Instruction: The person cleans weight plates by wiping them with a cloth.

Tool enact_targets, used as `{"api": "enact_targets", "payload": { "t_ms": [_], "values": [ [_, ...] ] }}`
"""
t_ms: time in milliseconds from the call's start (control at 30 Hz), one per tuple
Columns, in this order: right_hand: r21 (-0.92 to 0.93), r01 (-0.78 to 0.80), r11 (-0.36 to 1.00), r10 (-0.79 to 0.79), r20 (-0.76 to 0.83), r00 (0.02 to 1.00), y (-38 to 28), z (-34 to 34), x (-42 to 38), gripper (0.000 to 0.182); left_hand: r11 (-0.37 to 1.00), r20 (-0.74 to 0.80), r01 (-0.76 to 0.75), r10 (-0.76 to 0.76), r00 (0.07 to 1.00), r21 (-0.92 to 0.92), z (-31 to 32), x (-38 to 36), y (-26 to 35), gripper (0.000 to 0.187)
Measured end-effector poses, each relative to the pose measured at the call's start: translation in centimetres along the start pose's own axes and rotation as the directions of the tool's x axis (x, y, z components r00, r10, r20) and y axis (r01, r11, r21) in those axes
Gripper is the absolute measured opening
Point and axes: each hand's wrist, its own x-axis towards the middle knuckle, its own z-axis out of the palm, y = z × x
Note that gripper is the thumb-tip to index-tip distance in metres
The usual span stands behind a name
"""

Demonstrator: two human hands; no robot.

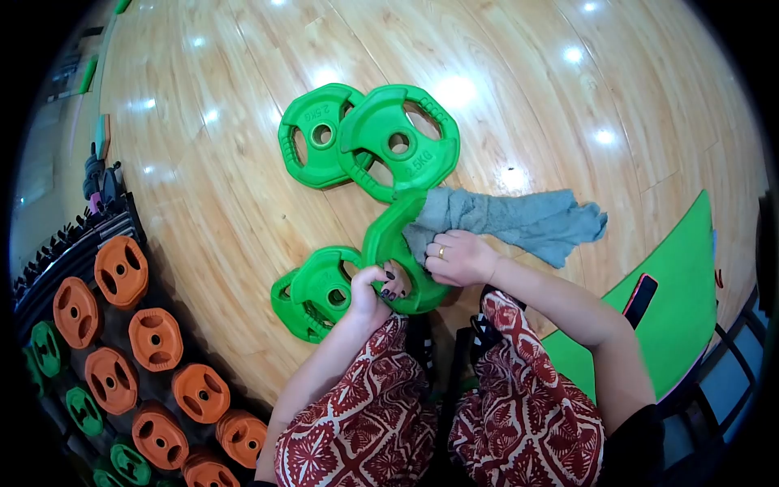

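Note:
A green weight plate (385, 237) is held up just in front of my knees. My left hand (377, 292) grips its lower left side, with fingers wrapped through a grip opening. My right hand (460, 257) is closed on a grey-blue cloth (511, 215), pressing it against the plate's right side; the cloth's loose end trails off to the right. Beyond, two green plates marked 2.5KG lie overlapping on the floor, the upper one (434, 154) partly covering the other (312, 174). More green plates (312, 280) are stacked beside my left hand.
A rack of orange plates (111, 381) and smaller green plates (84, 411) stands at the left. At the right, a phone (641, 300) rests on a green mat (677, 325). The floor is pale wood (527, 97) with light reflections. My patterned trouser legs (357, 414) are below.

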Motion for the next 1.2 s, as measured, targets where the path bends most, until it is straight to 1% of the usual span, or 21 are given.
{"api": "enact_targets", "payload": {
  "t_ms": [100,167,200,267,300,333,400,467,500,533,600,667,733,800,867,933,1000,1033,1100,1133,1200],
  "values": [
    [0.035,0.001,0.999,-0.004,0.067,0.998,0.3,-0.7,0.0,0.018,1.000,0.044,0.000,0.000,0.999,0.000,-0.4,0.2,-0.1,0.008],
    [0.170,-0.104,0.980,0.095,0.064,0.993,0.1,-1.0,-0.2,0.017,1.000,0.065,-0.002,0.001,0.998,0.015,-0.6,0.3,0.1,0.008],
    [0.162,-0.100,0.982,0.090,0.069,0.994,0.0,-1.7,-0.1,0.017,0.999,0.043,0.016,-0.018,0.999,0.031,-0.3,0.2,0.3,0.008],
    [0.167,-0.393,0.904,0.386,0.074,0.919,0.0,-3.9,0.0,0.013,0.996,0.015,0.019,-0.020,1.000,0.092,0.5,0.0,0.7,0.010],
    [0.163,-0.471,0.867,0.465,0.078,0.882,0.5,-4.8,0.2,0.014,0.992,-0.003,0.077,-0.077,0.997,0.099,0.3,0.2,1.0,0.011],
    [0.154,-0.458,0.875,0.449,0.093,0.889,0.9,-6.2,0.6,0.014,0.986,-0.023,0.130,-0.128,0.991,0.103,0.3,0.4,1.7,0.012],
    [0.230,-0.655,0.720,0.655,0.087,0.751,1.8,-9.4,2.0,0.014,0.980,-0.003,0.162,-0.163,0.987,0.115,1.0,0.6,3.4,0.013],
    [0.241,-0.666,0.706,0.667,0.093,0.740,2.2,-12.0,3.7,0.014,0.920,-0.099,0.178,-0.152,0.983,0.349,2.3,1.2,4.5,0.013],
    [0.265,-0.690,0.673,0.694,0.096,0.714,2.5,-13.2,4.2,0.015,0.904,-0.077,0.176,-0.158,0.984,0.391,3.0,1.6,5.0,0.013],
    [0.239,-0.687,0.686,0.687,0.098,0.720,2.6,-13.9,4.5,0.015,0.912,-0.054,0.159,-0.149,0.987,0.378,3.7,2.2,5.1,0.013],
    [0.187,-0.425,0.885,0.446,-0.081,0.892,2.2,-13.7,4.9,0.010,0.893,0.019,0.155,-0.180,0.984,0.422,4.3,2.4,5.7,0.011],
    [0.156,-0.354,0.922,0.368,-0.073,0.927,0.5,-12.6,5.2,0.010,0.912,0.076,0.111,-0.152,0.985,0.395,5.1,1.4,5.0,0.010],
    [0.112,-0.268,0.957,0.276,-0.054,0.960,-0.5,-10.8,5.5,0.011,0.926,0.244,-0.074,-0.020,0.970,0.370,5.8,0.7,3.8,0.010],
    [0.243,-0.169,0.955,0.204,-0.131,0.970,-1.6,-8.1,6.1,0.014,0.939,0.309,-0.126,0.023,0.951,0.320,5.1,0.4,2.5,0.013],
    [0.159,-0.103,0.982,0.131,-0.174,0.976,-2.4,-5.4,5.6,0.014,0.798,0.322,-0.203,0.012,0.947,0.567,4.6,-0.7,0.8,0.014],
    [0.099,-0.244,0.965,0.255,-0.120,0.959,-4.5,-5.6,4.9,0.013,0.767,0.364,-0.307,0.103,0.926,0.563,4.3,-1.2,-0.4,0.014],
    [0.049,-0.210,0.977,0.215,-0.152,0.965,-5.2,-5.8,4.3,0.013,0.677,0.344,-0.313,0.094,0.934,0.665,4.4,-1.4,-1.4,0.011],
    [0.014,-0.255,0.967,0.255,-0.099,0.962,-5.7,-6.2,3.7,0.014,0.641,0.401,-0.392,0.141,0.905,0.660,4.8,-1.8,-2.2,0.008],
    [-0.046,-0.333,0.942,0.335,0.044,0.941,-7.3,-8.0,2.8,0.016,0.571,0.347,-0.359,0.134,0.928,0.739,5.9,-2.5,-3.4,0.008],
    [-0.069,-0.313,0.947,0.316,0.030,0.948,-8.0,-8.9,2.5,0.016,0.547,0.334,-0.353,0.138,0.932,0.759,6.3,-2.6,-3.7,0.008],
    [-0.162,-0.302,0.939,0.325,0.139,0.935,-8.4,-10.1,2.3,0.017,0.556,0.304,-0.323,0.130,0.944,0.766,7.3,-2.5,-3.9,0.009]
  ]
}}
